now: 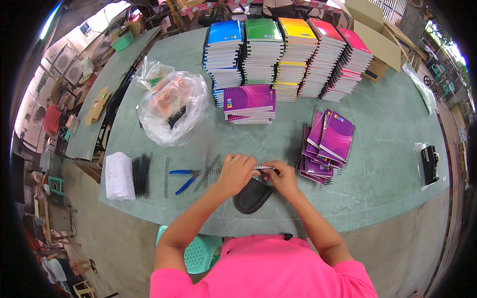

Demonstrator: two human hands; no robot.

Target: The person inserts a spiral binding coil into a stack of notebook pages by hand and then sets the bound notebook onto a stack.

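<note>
While both hands are pinched onto that short silvery spiral binding coil [262,168], the trick, I'd say, is keeping it level and gripped near each end so it doesn't flex. The left hand [237,171] is curled closed around one end and the right hand [283,178] closes on the other, fingers tight, nothing else held. The coil sits just above a black pad-like thing [252,195] lying on the table [387,149], close to the near edge.

Room-wise: to the left there's a blue-handled pair of pliers [185,179] and loose black coils [208,170] right beside the left hand, so elbows should stay tucked. Further left, a bundle of black coils [141,175] and a white stack of paper [119,176] sit near the table corner. On the right, a fanned pile of purple spiral notebooks [328,146] is close to the right hand; I'd guess that's the tight side. Straight ahead is a small purple notebook stack [249,103], with tall coloured notebook stacks [285,54] behind it, and a clear plastic bag [171,107] off to the left. The open stretch is the far right of the table.
</note>
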